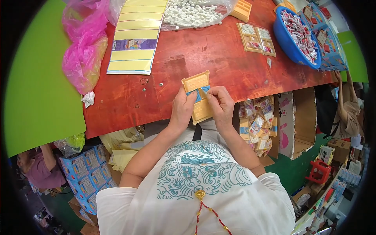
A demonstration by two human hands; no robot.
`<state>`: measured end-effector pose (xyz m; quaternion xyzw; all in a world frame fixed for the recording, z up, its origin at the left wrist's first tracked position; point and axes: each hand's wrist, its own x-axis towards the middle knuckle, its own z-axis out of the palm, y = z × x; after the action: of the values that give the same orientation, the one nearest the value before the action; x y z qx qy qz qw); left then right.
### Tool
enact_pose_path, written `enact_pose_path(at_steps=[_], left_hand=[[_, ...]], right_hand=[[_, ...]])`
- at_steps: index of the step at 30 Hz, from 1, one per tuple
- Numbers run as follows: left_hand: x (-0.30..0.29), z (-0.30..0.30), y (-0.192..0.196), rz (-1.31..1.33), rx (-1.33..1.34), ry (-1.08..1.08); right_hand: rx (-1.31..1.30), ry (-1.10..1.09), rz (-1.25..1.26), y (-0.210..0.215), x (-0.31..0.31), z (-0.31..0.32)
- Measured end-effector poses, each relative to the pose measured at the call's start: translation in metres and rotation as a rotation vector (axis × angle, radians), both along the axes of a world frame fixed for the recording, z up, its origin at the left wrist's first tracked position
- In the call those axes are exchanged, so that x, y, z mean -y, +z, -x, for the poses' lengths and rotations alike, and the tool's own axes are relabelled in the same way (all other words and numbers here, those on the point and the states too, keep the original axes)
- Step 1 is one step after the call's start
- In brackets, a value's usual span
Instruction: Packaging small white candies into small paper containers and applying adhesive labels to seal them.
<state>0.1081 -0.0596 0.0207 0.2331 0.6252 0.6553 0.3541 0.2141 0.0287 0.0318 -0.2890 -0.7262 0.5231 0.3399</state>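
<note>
By the surface's near edge [176, 66], the yellow case [201, 110] pointed lengthwise forward, left hand [182, 106] holding its left side, right hand's narrow grip [221, 105] against its blue band [199, 96].

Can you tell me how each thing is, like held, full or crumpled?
Yellow case: held, blue label across its middle
Left hand: gripping the case
Right hand: at the label
Blue basin: full of small packets
White cubes: heaped on clear plastic
Pink bag: crumpled
Label sheet: lying flat
Small packs: piled up
</note>
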Motion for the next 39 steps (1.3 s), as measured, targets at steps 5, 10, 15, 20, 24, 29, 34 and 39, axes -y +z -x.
enact_pose_path(at_steps=[5, 10, 15, 20, 24, 29, 34, 39], left_hand=[[-0.007, -0.005, 0.003, 0.016, -0.036, -0.013], [-0.017, -0.012, 0.001, -0.068, 0.04, 0.025], [-0.028, -0.018, 0.006, -0.101, 0.103, 0.034], [-0.034, -0.02, 0.009, -0.149, 0.212, -0.006], [-0.036, -0.019, 0.011, -0.188, 0.285, -0.03], [-0.035, -0.015, 0.008, -0.201, 0.4, -0.08], [-0.031, -0.006, 0.01, -0.248, 0.501, -0.14], [-0.028, -0.003, 0.017, -0.326, 0.714, -0.216]], right_hand=[[0.008, -0.033, -0.167, 0.003, -0.001, 0.0], [0.0, -0.068, -0.39, -0.001, -0.006, 0.003], [0.016, -0.123, -0.509, -0.002, -0.011, 0.005], [0.042, -0.15, -0.605, -0.004, -0.015, 0.007], [0.047, -0.138, -0.659, -0.003, -0.016, 0.008], [0.057, -0.12, -0.734, -0.005, -0.02, 0.008], [0.105, -0.071, -0.785, -0.005, -0.014, 0.007], [0.181, -0.025, -0.844, 0.0, -0.001, 0.003]])
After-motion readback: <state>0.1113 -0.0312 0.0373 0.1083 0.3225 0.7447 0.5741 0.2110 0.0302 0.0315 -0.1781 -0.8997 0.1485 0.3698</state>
